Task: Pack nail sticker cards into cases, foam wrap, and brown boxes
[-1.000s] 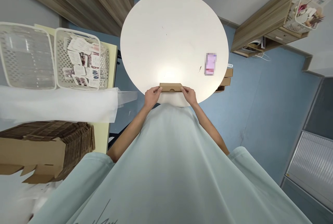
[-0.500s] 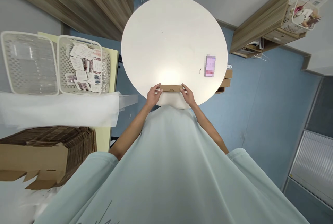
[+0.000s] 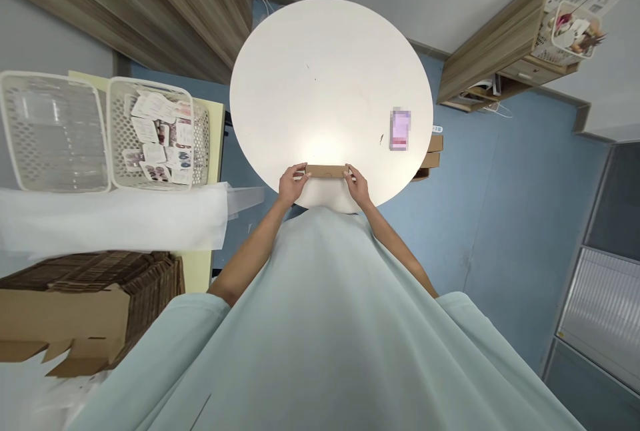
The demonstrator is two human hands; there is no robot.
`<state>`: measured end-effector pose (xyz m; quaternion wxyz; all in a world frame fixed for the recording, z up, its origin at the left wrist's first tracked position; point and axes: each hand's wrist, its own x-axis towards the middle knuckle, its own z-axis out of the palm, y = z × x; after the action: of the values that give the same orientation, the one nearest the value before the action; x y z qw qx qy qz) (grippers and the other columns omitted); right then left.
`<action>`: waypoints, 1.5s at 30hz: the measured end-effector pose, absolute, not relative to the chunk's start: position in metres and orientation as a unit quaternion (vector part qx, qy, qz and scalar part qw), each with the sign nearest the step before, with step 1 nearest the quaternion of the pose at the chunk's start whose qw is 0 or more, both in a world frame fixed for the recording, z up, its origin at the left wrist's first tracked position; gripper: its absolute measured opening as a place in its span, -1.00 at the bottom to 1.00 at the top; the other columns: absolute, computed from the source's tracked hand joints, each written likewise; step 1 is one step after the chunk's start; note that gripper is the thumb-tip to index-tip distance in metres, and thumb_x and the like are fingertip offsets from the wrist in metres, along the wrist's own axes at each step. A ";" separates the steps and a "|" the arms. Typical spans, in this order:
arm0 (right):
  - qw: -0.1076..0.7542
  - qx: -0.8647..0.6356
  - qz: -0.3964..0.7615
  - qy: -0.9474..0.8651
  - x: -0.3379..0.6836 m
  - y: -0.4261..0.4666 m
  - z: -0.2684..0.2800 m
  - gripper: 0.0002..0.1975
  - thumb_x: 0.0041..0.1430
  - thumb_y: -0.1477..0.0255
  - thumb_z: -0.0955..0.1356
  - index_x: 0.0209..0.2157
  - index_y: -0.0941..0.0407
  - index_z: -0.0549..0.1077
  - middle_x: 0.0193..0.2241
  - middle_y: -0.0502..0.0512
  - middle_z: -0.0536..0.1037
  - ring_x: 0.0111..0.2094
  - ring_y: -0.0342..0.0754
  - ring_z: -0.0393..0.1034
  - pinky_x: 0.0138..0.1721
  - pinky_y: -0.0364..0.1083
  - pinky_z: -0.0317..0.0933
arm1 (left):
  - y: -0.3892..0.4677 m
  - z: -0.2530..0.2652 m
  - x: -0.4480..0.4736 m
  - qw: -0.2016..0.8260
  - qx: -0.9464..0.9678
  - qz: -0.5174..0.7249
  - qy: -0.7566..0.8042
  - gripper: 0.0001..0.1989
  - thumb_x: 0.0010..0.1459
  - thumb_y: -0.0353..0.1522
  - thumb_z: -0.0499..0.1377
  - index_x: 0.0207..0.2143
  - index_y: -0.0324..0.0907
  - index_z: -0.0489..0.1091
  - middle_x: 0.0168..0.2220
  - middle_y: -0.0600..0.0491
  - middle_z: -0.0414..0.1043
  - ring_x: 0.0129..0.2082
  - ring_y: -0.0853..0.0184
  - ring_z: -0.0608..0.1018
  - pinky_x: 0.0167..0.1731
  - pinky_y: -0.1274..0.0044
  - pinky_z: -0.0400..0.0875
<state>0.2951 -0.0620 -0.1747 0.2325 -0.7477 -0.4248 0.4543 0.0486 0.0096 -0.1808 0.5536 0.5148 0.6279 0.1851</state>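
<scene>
A small brown cardboard box is held between my two hands at the near edge of the round white table. My left hand grips its left end, fingers at the far side and thumb at the near side. At the right end, my right hand pinches the box in the same way. The box appears closed, with a small notch along its near side. What is inside it cannot be seen. A blurred pink and purple item lies on the table to the right.
On the left side table stand a white basket of small carded packets and another translucent basket. White wrapping sheet and a stack of flattened cartons lie nearer. Brown boxes sit right of the round table.
The view has shifted slightly. The box appears tilted a little, so more of its near face shows. Both hands keep their hold on its ends.
</scene>
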 end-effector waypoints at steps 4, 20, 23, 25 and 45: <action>0.236 -0.753 0.458 -0.408 0.293 -0.059 -0.170 -0.37 0.61 0.04 0.18 0.44 0.09 0.44 0.44 0.26 0.51 0.25 0.04 0.55 0.28 0.01 0.46 | 0.020 -0.180 0.044 0.569 0.511 0.167 0.622 -0.52 0.27 -0.27 0.36 0.23 -0.14 0.58 0.27 -0.16 0.62 0.08 0.12 0.71 0.18 0.27 0.63; 0.307 -0.729 0.487 -0.371 0.337 -0.145 -0.218 -0.46 0.34 -0.03 0.45 0.16 0.02 0.63 0.19 0.27 0.66 0.09 0.20 0.61 0.17 0.22 0.58 | -0.055 -0.192 0.072 0.625 0.421 0.107 0.649 -0.44 0.01 -0.27 0.52 0.08 -0.17 0.59 0.20 -0.20 0.67 0.14 -0.04 0.71 0.25 0.10 0.59; 0.293 -0.735 0.494 -0.361 0.346 -0.153 -0.231 -0.52 0.37 -0.01 0.44 0.08 0.04 0.64 0.16 0.29 0.67 0.02 0.18 0.65 0.16 0.22 0.58 | -0.066 -0.201 0.088 0.607 0.399 0.106 0.679 -0.45 0.00 -0.29 0.49 0.08 -0.17 0.57 0.17 -0.21 0.68 0.11 -0.01 0.71 0.22 0.12 0.59; 0.286 -0.736 0.504 -0.351 0.350 -0.155 -0.238 -0.56 0.37 0.02 0.44 0.04 0.05 0.64 0.14 0.29 0.69 0.02 0.18 0.66 0.19 0.23 0.56 | -0.071 -0.206 0.096 0.597 0.375 0.105 0.701 -0.45 0.00 -0.32 0.46 0.09 -0.18 0.54 0.12 -0.23 0.68 0.08 0.02 0.71 0.19 0.14 0.60; 0.441 -0.625 0.591 -0.255 0.415 -0.171 -0.211 -0.36 -0.03 -0.12 0.62 -0.06 -0.03 0.54 0.02 0.20 0.72 0.08 0.18 0.62 0.14 0.21 0.53 | -0.102 -0.161 0.138 0.623 0.387 0.197 0.651 -0.40 0.02 -0.15 0.47 0.08 -0.13 0.47 0.15 -0.25 0.65 0.07 0.04 0.70 0.19 0.10 0.56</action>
<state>0.4146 -0.1712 -0.2108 0.4408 -0.6253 -0.2547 0.5914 0.1383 -0.1022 -0.1612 0.6229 0.3867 0.6509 0.1968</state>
